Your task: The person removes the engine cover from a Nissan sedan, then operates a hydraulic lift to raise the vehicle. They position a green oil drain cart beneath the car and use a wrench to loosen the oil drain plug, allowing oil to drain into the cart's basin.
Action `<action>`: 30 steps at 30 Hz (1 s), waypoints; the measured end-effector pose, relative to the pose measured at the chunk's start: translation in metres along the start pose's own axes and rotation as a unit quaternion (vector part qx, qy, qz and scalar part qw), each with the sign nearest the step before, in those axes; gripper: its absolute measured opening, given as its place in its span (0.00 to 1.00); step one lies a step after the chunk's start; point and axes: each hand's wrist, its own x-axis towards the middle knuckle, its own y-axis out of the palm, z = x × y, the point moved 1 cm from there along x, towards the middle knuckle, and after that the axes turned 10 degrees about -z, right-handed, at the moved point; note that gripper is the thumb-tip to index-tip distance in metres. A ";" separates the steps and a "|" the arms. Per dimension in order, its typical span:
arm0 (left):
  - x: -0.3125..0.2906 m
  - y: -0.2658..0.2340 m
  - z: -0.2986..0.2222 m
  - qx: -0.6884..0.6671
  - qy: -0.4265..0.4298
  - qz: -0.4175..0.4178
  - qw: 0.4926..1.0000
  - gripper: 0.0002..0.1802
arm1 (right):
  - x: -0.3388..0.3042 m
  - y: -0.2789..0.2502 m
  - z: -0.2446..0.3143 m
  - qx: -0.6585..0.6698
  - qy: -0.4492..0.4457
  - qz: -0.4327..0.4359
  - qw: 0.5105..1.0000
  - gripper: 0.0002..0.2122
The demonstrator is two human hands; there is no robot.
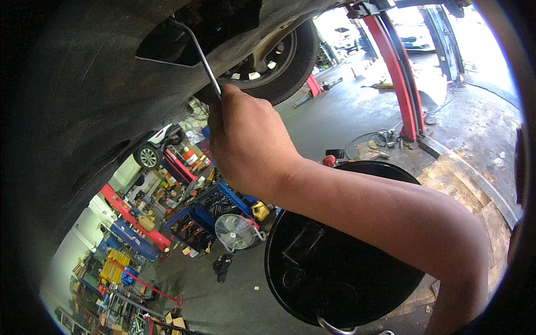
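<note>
From the lower right my right arm reaches up across the view. My right hand (251,139) is closed around the handle of a shiny metal wrench (205,61). The wrench has a bent end, which goes up into a dark opening (167,47) in the black underside of a raised car (84,100). What its tip touches is too dark to make out. Below my forearm is a round black drain pan (357,290) with a curved metal handle; a few thin shapes show faintly inside it. My left hand is out of view.
A car wheel (304,61) hangs just beyond my hand. Red lift posts (393,72) stand at the right. A floor fan (235,231), a blue tool cart (195,215) and cluttered shelves (95,296) are at the left. Hoses (374,137) lie on the floor.
</note>
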 end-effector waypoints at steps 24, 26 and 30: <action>-0.093 0.001 -0.030 -0.270 -0.065 0.111 0.954 0.30 | -0.007 0.037 0.001 -0.147 -0.165 -0.036 0.975 0.09; -0.080 0.022 -0.003 -0.258 -0.112 0.130 0.951 0.29 | -0.009 0.044 -0.001 -0.199 -0.163 -0.032 0.966 0.11; -0.080 0.070 0.063 -0.126 -0.055 -0.026 0.990 0.21 | -0.003 0.054 -0.014 -0.139 -0.048 -0.117 0.982 0.24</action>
